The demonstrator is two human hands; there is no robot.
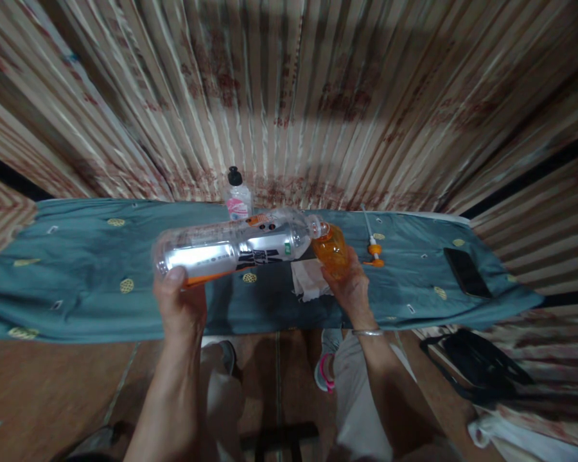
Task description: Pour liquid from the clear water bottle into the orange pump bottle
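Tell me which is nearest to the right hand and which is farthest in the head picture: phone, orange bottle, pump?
1. Orange bottle, held in the right hand.
2. Pump, lying a little to its right.
3. Phone, lying much farther right.

Your counter (91, 240) spans the middle of the frame under a blue-green cover (270, 305) with yellow prints. On it you have 1 black-capped bottle (239, 200) upright above center, 1 crumpled pale cloth (307, 282) at center, 1 orange pump head (375, 251) right of center and 1 dark phone (466, 272) at far right.
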